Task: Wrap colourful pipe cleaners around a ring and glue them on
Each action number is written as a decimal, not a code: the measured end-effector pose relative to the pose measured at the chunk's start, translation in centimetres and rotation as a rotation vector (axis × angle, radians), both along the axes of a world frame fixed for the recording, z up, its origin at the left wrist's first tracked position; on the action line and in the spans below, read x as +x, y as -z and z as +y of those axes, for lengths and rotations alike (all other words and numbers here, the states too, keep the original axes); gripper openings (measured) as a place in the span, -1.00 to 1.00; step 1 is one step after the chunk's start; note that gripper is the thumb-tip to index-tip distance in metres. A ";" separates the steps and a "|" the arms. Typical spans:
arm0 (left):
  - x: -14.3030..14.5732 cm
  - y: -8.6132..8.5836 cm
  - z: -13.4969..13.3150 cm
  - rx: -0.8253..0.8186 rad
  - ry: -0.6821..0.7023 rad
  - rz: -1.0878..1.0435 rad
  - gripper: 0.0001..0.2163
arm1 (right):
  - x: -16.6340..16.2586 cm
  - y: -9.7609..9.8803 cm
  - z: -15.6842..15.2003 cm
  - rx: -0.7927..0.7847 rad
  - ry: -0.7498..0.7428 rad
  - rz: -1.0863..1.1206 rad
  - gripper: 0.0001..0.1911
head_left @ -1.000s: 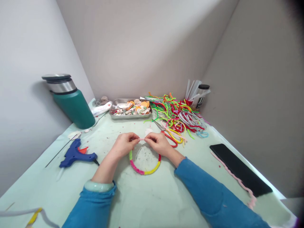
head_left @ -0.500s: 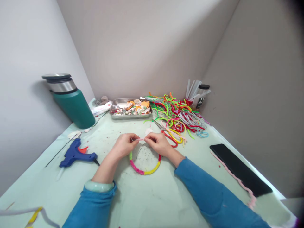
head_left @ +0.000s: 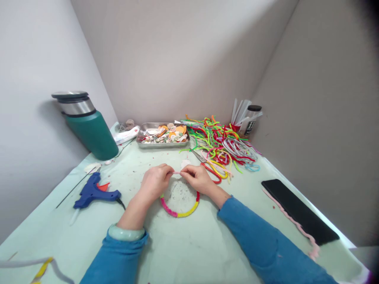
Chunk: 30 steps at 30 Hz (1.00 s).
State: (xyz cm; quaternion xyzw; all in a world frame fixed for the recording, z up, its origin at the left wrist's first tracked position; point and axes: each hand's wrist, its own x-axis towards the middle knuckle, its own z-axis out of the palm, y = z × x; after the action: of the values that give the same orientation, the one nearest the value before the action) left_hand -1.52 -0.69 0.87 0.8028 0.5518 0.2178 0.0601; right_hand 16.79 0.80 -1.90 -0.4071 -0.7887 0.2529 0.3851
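The person's left hand (head_left: pixel 155 182) and right hand (head_left: pixel 197 178) each have thumb and forefinger pinched together. Below the fingers curves a multicoloured ring (head_left: pixel 177 215), its upper sides hidden by the hands. A short pink strip (head_left: pixel 177 172) spans the fingertips, gripped from both sides.

Grey walls (head_left: pixel 166 59), shadowed toward the right, enclose a pale green tabletop (head_left: pixel 180 252).

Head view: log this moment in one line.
left hand: pinching pink strand | right hand: pinching same strand | colored ring: partly hidden by hands | scissors: near right hand | glue gun: lying at left
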 end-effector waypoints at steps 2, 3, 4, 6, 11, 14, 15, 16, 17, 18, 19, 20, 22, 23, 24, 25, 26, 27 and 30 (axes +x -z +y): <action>0.1 0.1 0.0 0.031 -0.001 0.015 -0.78 | 0.0 0.0 0.0 -0.003 0.007 0.004 -0.79; 0.1 0.1 0.0 0.034 -0.003 -0.001 -0.79 | 0.0 -0.1 0.0 -0.007 0.008 0.010 -0.79; 0.2 0.1 0.0 0.027 -0.006 -0.031 -0.80 | 0.0 -0.1 0.0 -0.012 0.007 0.018 -0.79; 0.2 0.2 0.2 -0.022 -0.023 -0.117 -0.82 | 0.1 -0.1 0.1 -0.023 0.006 0.033 -0.79; 0.1 0.4 0.6 -0.151 -0.056 -0.239 -0.82 | 0.2 0.0 0.1 -0.025 0.012 0.035 -0.78; -0.1 0.5 0.7 -0.161 -0.037 -0.231 -0.82 | 0.2 0.1 0.2 -0.026 0.014 0.026 -0.78; -0.1 0.6 0.6 -0.161 -0.035 -0.228 -0.82 | 0.2 0.1 0.2 -0.026 0.016 0.024 -0.78; -0.1 0.6 0.6 -0.163 -0.035 -0.227 -0.82 | 0.2 0.1 0.2 -0.025 0.017 0.024 -0.78; -0.1 0.6 0.6 -0.167 -0.037 -0.227 -0.81 | 0.2 0.1 0.2 -0.025 0.018 0.025 -0.79; -0.2 0.6 0.6 -0.172 -0.037 -0.227 -0.81 | 0.2 0.2 0.2 -0.024 0.018 0.028 -0.79; -0.2 0.6 0.6 -0.178 -0.038 -0.228 -0.81 | 0.2 0.1 0.2 -0.023 0.018 0.030 -0.79; -0.1 0.6 0.6 -0.183 -0.040 -0.229 -0.80 | 0.2 0.1 0.2 -0.021 0.017 0.033 -0.79; -0.1 0.4 0.6 -0.193 -0.040 -0.231 -0.80 | 0.2 0.1 0.2 -0.020 0.016 0.035 -0.79; -0.1 0.4 0.6 -0.195 -0.038 -0.233 -0.80 | 0.2 0.1 0.1 -0.020 0.014 0.034 -0.79; -0.1 0.3 0.5 -0.195 -0.037 -0.232 -0.80 | 0.2 0.1 0.1 -0.020 0.011 0.033 -0.79; -0.1 0.2 0.5 -0.192 -0.038 -0.231 -0.80 | 0.2 0.1 0.1 -0.020 0.010 0.031 -0.79; -0.1 0.2 0.5 -0.187 -0.039 -0.227 -0.80 | 0.2 0.0 0.1 -0.020 0.010 0.031 -0.79; -0.1 0.2 0.5 -0.179 -0.040 -0.223 -0.80 | 0.2 0.0 0.1 -0.021 0.010 0.032 -0.79; -0.2 0.2 0.4 -0.138 -0.036 -0.204 -0.81 | 0.1 -0.1 0.1 -0.024 0.006 0.040 -0.80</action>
State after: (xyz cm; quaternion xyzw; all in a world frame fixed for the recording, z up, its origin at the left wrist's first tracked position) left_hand -1.70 -0.26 0.72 0.7605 0.5707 0.2608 0.1672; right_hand 16.92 0.86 -1.85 -0.4089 -0.7766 0.2695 0.3964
